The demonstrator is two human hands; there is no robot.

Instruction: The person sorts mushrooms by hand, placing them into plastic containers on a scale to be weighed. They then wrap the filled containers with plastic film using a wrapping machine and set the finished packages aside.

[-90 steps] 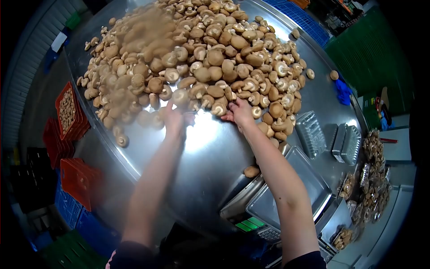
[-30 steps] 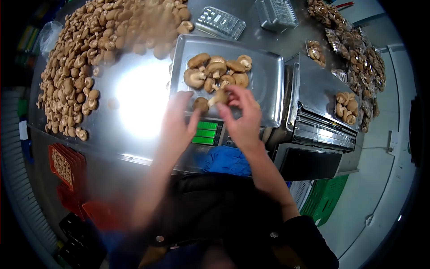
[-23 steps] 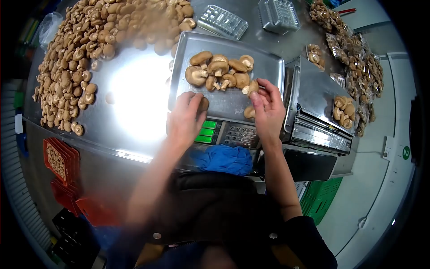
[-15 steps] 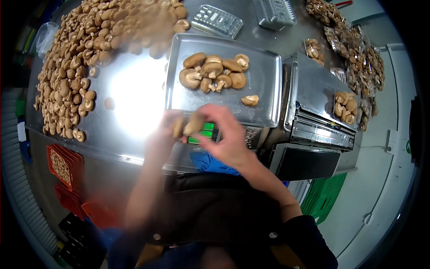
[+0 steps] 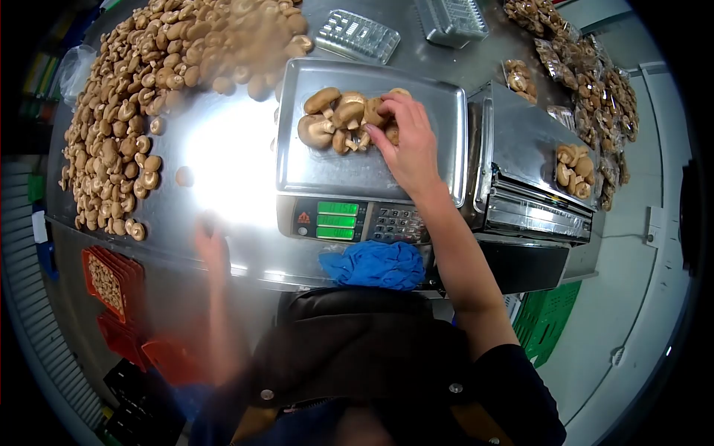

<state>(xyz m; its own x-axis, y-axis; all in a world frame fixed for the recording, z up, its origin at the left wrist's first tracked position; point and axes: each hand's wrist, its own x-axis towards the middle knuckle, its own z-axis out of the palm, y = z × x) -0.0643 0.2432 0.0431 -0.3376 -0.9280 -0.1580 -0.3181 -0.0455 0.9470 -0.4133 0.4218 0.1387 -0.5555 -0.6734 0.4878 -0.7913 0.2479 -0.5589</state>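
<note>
Mushrooms lie in a clear tray on the metal platform of a scale with a green-lit display. My right hand reaches over the right side of these mushrooms, its fingers closed round a brown mushroom. Over the table's front edge, left of the scale, is my left hand. It is blurred, and a dark spot shows at its fingertips; whether it holds something is unclear.
A large mushroom pile covers the table's left. Empty clear trays lie behind the scale. Right of it stands a metal machine bearing a filled tray. A blue cloth lies in front; packed mushrooms fill the far right.
My hands have parted: the right went up to the mushrooms on the scale, the left moved left and down. The single mushroom at the platform's right is gone from its spot. The display is uncovered.
</note>
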